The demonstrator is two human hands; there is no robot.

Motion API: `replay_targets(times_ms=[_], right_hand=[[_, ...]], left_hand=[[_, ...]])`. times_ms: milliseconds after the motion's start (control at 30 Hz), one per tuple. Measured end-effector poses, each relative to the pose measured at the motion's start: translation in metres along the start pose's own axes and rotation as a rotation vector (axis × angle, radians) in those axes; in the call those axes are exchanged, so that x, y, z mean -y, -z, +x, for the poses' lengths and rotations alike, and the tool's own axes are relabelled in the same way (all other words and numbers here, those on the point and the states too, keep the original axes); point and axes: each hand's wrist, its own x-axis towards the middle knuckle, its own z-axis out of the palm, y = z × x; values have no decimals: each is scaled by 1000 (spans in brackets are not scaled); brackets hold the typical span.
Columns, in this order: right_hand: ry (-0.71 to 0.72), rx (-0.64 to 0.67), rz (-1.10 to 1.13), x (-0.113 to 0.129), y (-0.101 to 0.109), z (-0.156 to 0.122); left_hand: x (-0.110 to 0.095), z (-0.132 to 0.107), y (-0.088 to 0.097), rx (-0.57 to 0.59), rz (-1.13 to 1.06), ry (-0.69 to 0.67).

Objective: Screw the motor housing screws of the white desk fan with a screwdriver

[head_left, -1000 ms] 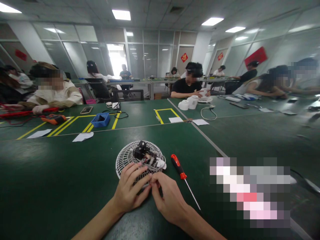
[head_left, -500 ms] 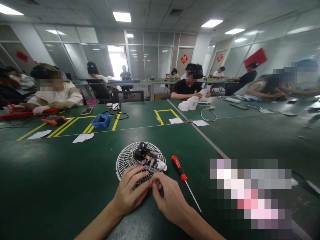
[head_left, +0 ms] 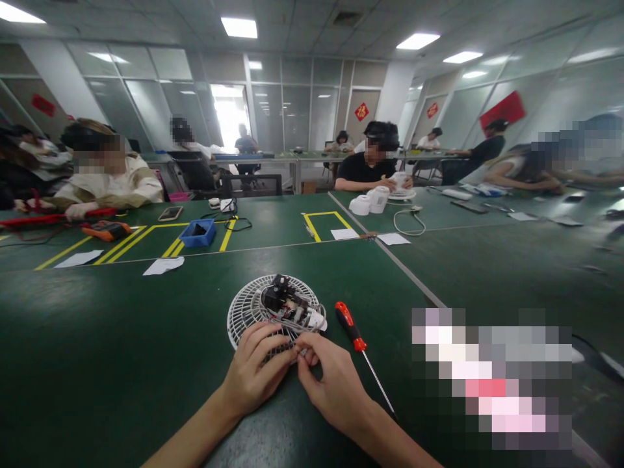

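Shifting barely at all since half a second ago, apart from a slight slide of the whole view; keeping both hands at the near edge of a round white grille (head_left: 244,312). Apparently working on some small detail at that rim. Resting the left hand (head_left: 258,370) over the near part of the grille with fingers lightly bent and close together, probably for steadying; hiding any grip of the thumb beneath. Bringing thumb and index tips of the right hand (head_left: 331,370) close together at the rim, as in a pinch; impossible to tell on what. Keeping the grille flat on the green table (head_left: 121,364), straight ahead, and carrying on top of it a black mechanism (head_left: 275,296) and looped grey cable (head_left: 298,327). Probably calling for a still left hand and fine fingertip control from the right, without snagging the cable just beyond.

Leaving a screwdriver (head_left: 358,344) untouched just right of the grille, slanting down beside the right forearm (head_left: 385,435): possibly hindering any wide sweep. Facing, farther across, a blue bin (head_left: 198,239), a phone (head_left: 170,213) and a co-worker in black (head_left: 358,172). Mostly blocking sight of the rim with the fingers.
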Motion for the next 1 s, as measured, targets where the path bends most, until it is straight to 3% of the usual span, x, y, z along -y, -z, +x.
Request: replay_targets(times_ms=[1000], right_hand=[[-60, 79, 44, 4, 4, 0]], left_hand=[[-1, 3, 0, 36, -51, 26]])
